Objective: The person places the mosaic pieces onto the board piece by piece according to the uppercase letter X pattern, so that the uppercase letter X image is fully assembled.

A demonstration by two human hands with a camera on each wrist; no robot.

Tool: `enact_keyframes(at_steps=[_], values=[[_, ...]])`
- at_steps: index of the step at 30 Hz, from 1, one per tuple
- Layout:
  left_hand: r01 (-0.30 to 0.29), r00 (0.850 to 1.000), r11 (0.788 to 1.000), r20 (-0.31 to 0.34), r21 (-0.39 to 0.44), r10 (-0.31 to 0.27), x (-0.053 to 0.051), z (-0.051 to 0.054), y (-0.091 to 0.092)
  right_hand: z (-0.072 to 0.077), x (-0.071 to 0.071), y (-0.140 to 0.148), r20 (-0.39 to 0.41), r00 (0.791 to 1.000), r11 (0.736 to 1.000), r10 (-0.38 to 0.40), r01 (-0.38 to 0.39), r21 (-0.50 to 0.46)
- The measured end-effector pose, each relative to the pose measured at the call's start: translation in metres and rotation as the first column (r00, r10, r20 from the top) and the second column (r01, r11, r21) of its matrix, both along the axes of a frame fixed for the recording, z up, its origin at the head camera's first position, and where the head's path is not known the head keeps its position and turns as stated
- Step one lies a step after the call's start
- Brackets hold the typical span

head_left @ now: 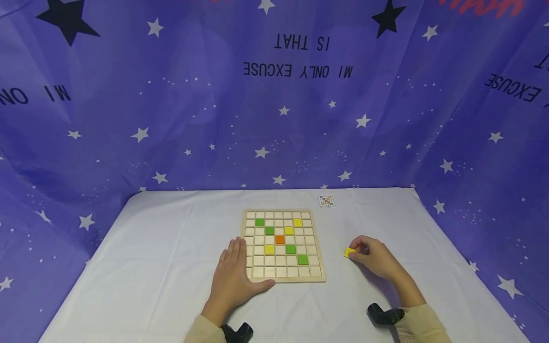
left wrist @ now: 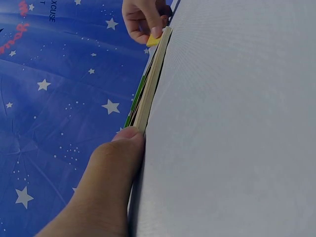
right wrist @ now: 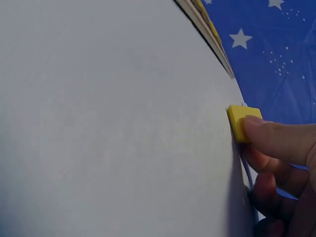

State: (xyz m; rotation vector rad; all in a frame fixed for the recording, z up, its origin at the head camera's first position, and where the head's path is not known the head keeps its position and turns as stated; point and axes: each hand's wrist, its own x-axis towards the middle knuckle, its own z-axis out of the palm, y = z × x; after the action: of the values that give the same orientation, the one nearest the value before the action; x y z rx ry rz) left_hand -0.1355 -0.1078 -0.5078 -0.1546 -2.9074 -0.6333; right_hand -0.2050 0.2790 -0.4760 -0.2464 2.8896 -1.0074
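A square wooden grid board (head_left: 319, 274) lies on the white table, with green, yellow and orange square tiles in some of its cells. My left hand (head_left: 231, 278) rests along the board's left side, fingers straight, its thumb at the near edge. To the right of the board, my right hand (head_left: 374, 256) pinches a yellow tile (head_left: 349, 252) between thumb and fingers, apart from the board. In the right wrist view the same yellow tile (right wrist: 239, 123) shows its thickness, held close to the cloth.
A small printed pattern card (head_left: 326, 201) lies beyond the board's far right corner. White cloth covers the table (head_left: 171, 247), and a purple curtain with stars (head_left: 274, 119) hangs behind it. Each wrist wears a black device (head_left: 383, 315).
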Motion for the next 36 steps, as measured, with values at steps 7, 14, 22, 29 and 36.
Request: enact_keyframes(at_steps=[7,14,22,29,36], values=[[0.001,1.0,1.0,0.023,-0.011,-0.001,-0.001,-0.001,0.0,0.002,-0.007,-0.033,0.011,1.0,0.991,-0.016,0.017,-0.132],[0.001,1.0,1.0,0.027,0.0,-0.001,-0.002,-0.003,0.0,0.008,-0.005,-0.091,0.021,1.0,0.971,0.012,-0.006,-0.238],[0.0,0.999,1.0,0.04,-0.019,0.001,-0.003,-0.004,0.0,0.008,0.007,-0.153,0.004,0.982,0.942,0.191,-0.182,-0.283],[0.007,1.0,0.999,0.031,-0.035,-0.006,-0.003,-0.004,-0.002,0.003,0.015,-0.193,-0.03,0.965,0.929,0.259,-0.257,-0.265],[0.016,1.0,0.999,0.017,-0.038,-0.015,-0.003,-0.004,-0.002,0.0,0.018,-0.21,-0.067,0.962,0.938,0.265,-0.273,-0.212]])
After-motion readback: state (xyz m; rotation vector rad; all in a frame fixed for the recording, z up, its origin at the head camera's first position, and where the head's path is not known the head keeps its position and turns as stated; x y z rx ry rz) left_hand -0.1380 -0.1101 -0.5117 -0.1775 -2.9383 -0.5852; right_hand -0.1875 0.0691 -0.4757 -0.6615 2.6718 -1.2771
